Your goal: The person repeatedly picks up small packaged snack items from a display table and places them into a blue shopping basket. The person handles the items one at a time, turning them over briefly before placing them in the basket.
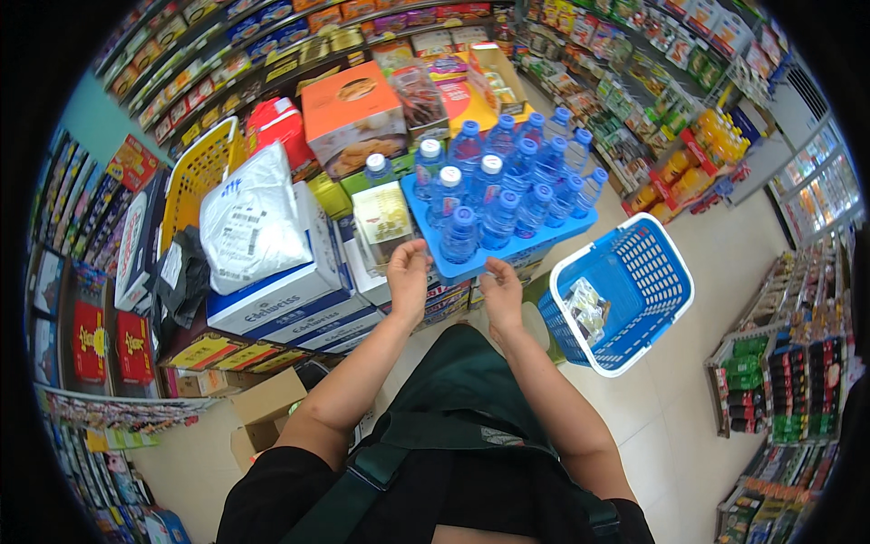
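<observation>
A blue tray (pixel 578 226) full of clear plastic water bottles (pixel 498 219) stands on stacked cartons before me. Most bottles have blue caps, a few have white ones. My left hand (pixel 409 272) is at the tray's near left corner, fingers curled; whether it touches the tray I cannot tell. At the near edge, further right, is my right hand (pixel 501 285), its fingers bent and apart with nothing seen in them. Left of the tray stands a clear-sided box with a pale yellow top (pixel 382 212), and another white-capped bottle (pixel 378 167) is behind it.
A blue shopping basket (pixel 629 292) with packets inside stands to the right. At left, a white plastic parcel (pixel 253 221) lies on Edelweiss cartons (pixel 279 307), beside a yellow basket (pixel 197 170). An orange carton (pixel 352 112) is behind. An opened cardboard box (pixel 268 408) sits low at left; stocked shelves surround the area.
</observation>
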`<state>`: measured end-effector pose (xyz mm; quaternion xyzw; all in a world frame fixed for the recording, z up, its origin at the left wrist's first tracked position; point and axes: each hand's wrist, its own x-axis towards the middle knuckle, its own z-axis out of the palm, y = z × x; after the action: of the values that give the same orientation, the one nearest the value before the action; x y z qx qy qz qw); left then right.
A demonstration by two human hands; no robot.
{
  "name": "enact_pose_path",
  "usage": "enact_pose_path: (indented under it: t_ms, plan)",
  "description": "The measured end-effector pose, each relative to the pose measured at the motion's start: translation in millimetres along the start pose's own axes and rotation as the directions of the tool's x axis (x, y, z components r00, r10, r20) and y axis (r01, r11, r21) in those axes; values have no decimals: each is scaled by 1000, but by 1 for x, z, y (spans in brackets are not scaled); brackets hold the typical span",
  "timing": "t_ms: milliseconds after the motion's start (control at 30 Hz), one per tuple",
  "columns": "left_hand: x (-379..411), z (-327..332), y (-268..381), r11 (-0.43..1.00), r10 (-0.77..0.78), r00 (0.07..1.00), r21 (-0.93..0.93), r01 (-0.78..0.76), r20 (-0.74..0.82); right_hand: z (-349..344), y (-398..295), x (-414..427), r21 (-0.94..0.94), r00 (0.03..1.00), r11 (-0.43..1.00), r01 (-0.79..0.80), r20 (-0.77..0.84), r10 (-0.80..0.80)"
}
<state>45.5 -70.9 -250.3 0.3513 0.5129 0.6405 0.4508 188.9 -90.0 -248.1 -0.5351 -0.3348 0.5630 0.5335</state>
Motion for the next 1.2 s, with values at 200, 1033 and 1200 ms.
enact_pose_path:
  t_ms: [200,1033,1200]
  plan:
    - [27,-46,19,982,-177,975,-84,167,-137,80,5,7,-35,951,997,-62,301,70]
    - [67,-83,4,934,-358,933,8,358,31,147,30,61,-117,885,990,-84,448,128]
    - [68,-85,-10,968,-234,971,78,237,-50,145,24,58,-84,880,993,-81,463,111]
